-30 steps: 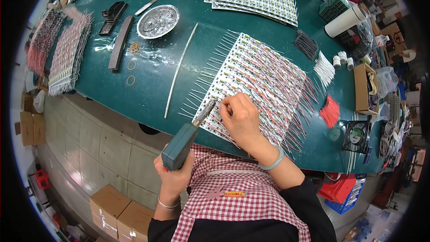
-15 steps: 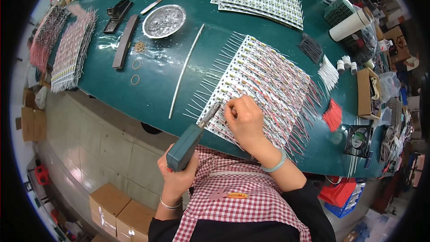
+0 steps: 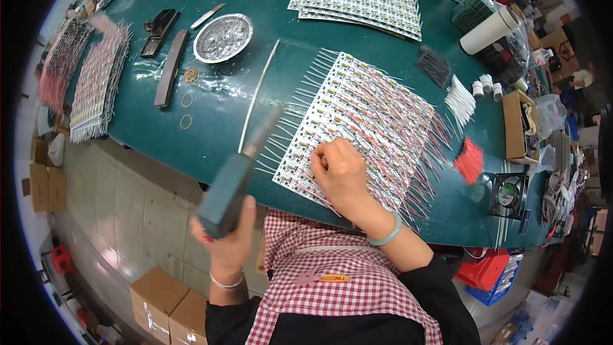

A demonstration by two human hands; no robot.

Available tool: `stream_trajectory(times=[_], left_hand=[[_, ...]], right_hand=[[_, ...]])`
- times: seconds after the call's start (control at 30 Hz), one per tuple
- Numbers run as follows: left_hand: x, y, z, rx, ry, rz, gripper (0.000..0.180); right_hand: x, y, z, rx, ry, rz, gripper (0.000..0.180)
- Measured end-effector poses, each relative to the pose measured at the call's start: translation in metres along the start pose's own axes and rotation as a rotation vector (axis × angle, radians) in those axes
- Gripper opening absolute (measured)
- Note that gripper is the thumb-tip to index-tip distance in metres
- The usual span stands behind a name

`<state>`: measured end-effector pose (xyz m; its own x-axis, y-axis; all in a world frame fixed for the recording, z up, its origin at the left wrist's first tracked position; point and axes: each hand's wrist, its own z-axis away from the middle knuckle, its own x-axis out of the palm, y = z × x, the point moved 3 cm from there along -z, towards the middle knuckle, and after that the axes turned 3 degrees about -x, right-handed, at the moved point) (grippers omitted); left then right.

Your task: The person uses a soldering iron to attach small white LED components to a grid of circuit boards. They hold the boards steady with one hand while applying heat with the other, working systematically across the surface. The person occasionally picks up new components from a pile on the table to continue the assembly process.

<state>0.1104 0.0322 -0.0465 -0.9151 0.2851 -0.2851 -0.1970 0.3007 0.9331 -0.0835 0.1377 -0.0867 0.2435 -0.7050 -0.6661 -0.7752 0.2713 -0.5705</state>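
My left hand (image 3: 231, 243) is closed around the handle of a dark green soldering gun (image 3: 225, 197), smeared by motion. Its long metal tip points up and away, off the left edge of a white circuit board panel (image 3: 306, 169). Thin red and white wires cover most of that panel, and pale leads stick out along its left side. My right hand (image 3: 341, 172) hovers over the panel's near left part, fingers pinched together. Whatever lies between those fingertips is hidden or too small to name. A pale thin rod (image 3: 260, 94) lies on the green table left of the panel.
A silver bowl (image 3: 223, 38), a dark bar (image 3: 171, 69) and rubber bands (image 3: 186, 100) lie at left. Stacked panels (image 3: 357, 0) are at the back. Bundles of black (image 3: 432, 66), white (image 3: 460, 101) and red wires (image 3: 469, 161) sit at right, near a small fan (image 3: 509, 195).
My left hand has swung the soldering gun left, off the panel and away from my right hand. My right hand stays pinched above the panel.
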Motion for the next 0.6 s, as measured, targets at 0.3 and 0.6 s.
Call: stream_trajectory(times=[0.3, 0.6], left_hand=[[0.019, -0.017, -0.15, 0.079, 0.167, -0.016, 0.017], [0.023, -0.016, -0.107, -0.102, 0.131, 0.185, 0.025]], right_hand=[[-0.001, 0.0, -0.001, -0.028, -0.005, 0.013, 0.011], [-0.105, 0.095, -0.065, 0.162, 0.028, 0.085, 0.006]])
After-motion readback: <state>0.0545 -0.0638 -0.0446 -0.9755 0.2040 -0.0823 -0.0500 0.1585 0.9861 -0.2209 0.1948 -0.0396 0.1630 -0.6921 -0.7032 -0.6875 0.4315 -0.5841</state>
